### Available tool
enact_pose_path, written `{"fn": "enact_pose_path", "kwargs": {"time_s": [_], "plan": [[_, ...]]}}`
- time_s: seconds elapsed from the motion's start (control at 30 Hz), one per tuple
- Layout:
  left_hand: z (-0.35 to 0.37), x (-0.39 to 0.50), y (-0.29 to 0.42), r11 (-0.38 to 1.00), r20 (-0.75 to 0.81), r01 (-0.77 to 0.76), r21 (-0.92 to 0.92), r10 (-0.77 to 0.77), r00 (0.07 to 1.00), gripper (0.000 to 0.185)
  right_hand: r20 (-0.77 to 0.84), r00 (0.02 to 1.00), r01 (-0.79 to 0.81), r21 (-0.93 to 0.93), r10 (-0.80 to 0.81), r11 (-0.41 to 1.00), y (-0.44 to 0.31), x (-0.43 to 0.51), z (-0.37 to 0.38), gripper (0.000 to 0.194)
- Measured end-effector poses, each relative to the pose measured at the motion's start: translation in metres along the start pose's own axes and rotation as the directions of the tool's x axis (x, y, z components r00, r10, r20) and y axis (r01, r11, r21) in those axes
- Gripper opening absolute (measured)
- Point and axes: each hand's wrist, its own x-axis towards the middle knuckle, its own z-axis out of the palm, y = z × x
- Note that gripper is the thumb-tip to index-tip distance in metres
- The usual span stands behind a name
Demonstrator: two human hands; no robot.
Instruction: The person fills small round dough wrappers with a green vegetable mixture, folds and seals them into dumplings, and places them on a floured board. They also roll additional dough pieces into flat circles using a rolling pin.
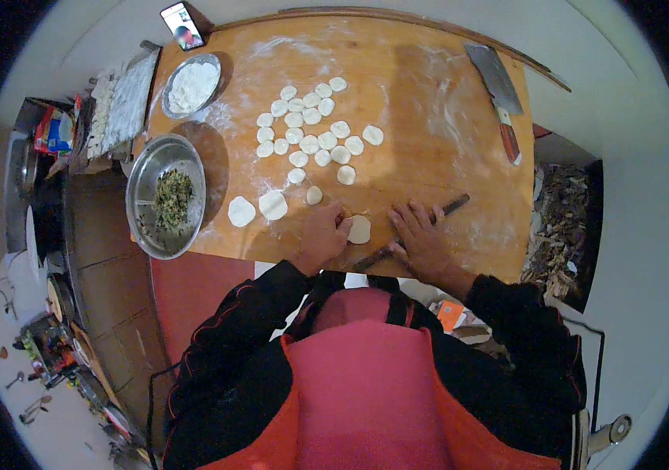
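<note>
My left hand [324, 234] has its curled fingers and thumb at the left edge of a small round dough wrapper [359, 230], which lies flat on the wooden board [428, 147]. Under my right hand [422, 238] a thin dark rolling pin [457, 203] runs diagonally, just right of that wrapper. Two larger rolled wrappers, one of them [273, 204] nearer my left hand, lie to the left. A small dough disc [314, 195] sits just beyond my left fingers. Farther up the board are several more flattened dough discs [309, 144].
At left, a metal bowl [134, 200] of chopped green filling [173, 197] overhangs the board's edge. Behind it stands a bowl of white flour [193, 88]. A cleaver [496, 79] lies at the right edge. A lit phone [183, 26] leans at the far left corner.
</note>
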Motion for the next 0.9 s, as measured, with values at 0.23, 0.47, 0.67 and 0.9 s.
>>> {"fn": "enact_pose_path", "kwargs": {"time_s": [0.23,0.47,0.67,0.9], "plan": [[-0.004,-0.001,0.005,0.964,0.084,-0.086,0.252,0.067,0.994,0.029,-0.083,0.997,-0.007,0.037,0.01,0.999,-0.007,0.02,-0.014,0.06],[-0.003,-0.004,0.01,0.97,0.112,-0.066,0.232,0.041,0.993,0.023,-0.094,0.995,0.017,0.02,-0.015,1.0,-0.003,0.012,0.003,0.065],[0.001,-0.002,-0.009,0.997,-0.049,-0.041,0.069,0.044,0.998,0.027,0.08,0.997,0.004,0.031,-0.007,1.0,-0.007,-0.004,-0.005,0.06],[-0.005,-0.001,-0.011,0.978,-0.011,-0.094,0.185,0.098,0.995,0.032,-0.193,0.981,0.007,0.132,0.018,0.991,-0.009,0.021,0.007,0.06]]}}
